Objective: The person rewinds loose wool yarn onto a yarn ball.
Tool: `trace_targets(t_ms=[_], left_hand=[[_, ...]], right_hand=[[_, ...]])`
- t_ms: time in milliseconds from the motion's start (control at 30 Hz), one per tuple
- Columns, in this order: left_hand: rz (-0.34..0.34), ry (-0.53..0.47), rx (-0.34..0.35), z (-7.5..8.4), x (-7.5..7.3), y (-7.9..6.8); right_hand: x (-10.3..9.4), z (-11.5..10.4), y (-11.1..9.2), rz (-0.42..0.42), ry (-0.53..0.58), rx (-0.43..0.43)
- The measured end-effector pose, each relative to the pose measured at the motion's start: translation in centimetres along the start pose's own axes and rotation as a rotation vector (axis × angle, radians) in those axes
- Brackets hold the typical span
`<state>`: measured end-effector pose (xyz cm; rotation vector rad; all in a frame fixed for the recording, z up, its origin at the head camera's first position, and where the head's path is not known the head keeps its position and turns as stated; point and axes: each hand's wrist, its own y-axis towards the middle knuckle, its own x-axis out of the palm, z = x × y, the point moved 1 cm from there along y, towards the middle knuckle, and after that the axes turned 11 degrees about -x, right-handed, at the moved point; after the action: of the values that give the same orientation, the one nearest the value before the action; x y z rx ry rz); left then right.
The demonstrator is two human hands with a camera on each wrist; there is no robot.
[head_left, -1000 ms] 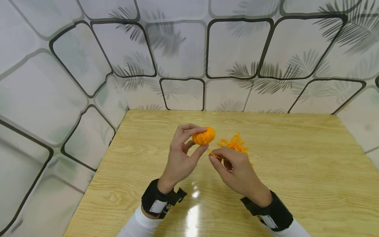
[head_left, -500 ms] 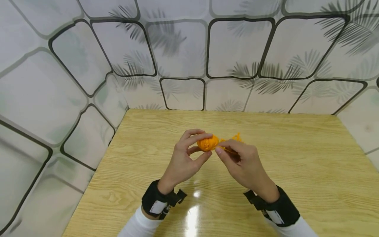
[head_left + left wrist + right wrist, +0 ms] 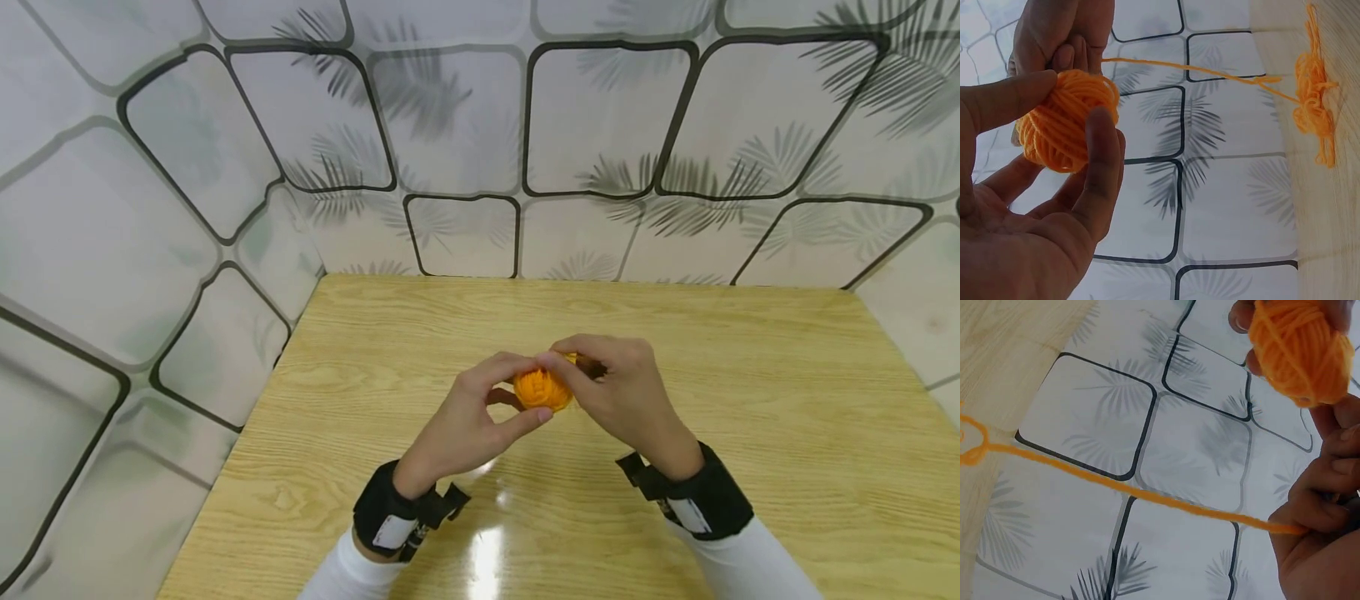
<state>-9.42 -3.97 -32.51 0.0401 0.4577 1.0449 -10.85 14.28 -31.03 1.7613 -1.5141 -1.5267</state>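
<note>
My left hand (image 3: pixel 474 421) holds a wound ball of orange yarn (image 3: pixel 542 392) between thumb and fingertips, raised over the table. Close against its right side is my right hand (image 3: pixel 628 398), its fingers curled round the yarn strand (image 3: pixel 1147 495). In the left wrist view the strand stretches from the right hand to a loose tangle of orange yarn (image 3: pixel 1314 103) on the table. The right hand hides that tangle in the head view. Wound layers of the yarn ball (image 3: pixel 1302 356) show plainly in the right wrist view.
A light wood-grain table (image 3: pixel 765 417) lies beneath both hands. Along its back and left stand white wall coverings (image 3: pixel 450 117) with dark outlined shapes and leaf prints. Black bands (image 3: pixel 693 492) circle both wrists over white sleeves.
The yarn ball and left hand have moved right and nearer the body. The right hand has come up against the ball with the strand and now covers the loose tangle in the head view.
</note>
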Motion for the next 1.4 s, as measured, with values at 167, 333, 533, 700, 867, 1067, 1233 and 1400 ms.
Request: trace_targets(t_ms=[167,333,533,700,867,1067,1233,1400], left_hand=[[-0.011,-0.122,-0.027,0.6,0.0,0.0],[-0.016,-0.221,0.02,0.8,0.0,0.0],[-0.065,-0.375,0.117,-0.5,0.0,0.4],[-0.049,-0.429,0.134,-1.8,-0.1,0.7],[0.035,-0.426,0.144,-1.7,-0.4,0.8],[0.099,-0.482,0.132,-1.2,-0.7,0.9],[0.126,-0.462,0.151,-0.9,-0.8,1.0],[0.154,-0.415,0.191,-0.6,-0.9,1.1]], right_hand=[[0.0,-0.3,0.9,0.094,0.123,0.053],[0.3,0.1,0.9,0.113,0.212,0.084],[1.3,1.2,-0.2,0.044,0.438,0.187],[1.7,1.4,-0.7,-0.009,0.467,0.24],[2.0,1.7,-1.0,-0.046,0.423,0.253],[2.6,2.4,-1.9,-0.114,0.375,0.254],[3.0,2.0,-2.3,-0.213,0.342,0.203],[3.4,1.6,-2.7,-0.219,0.416,0.23]])
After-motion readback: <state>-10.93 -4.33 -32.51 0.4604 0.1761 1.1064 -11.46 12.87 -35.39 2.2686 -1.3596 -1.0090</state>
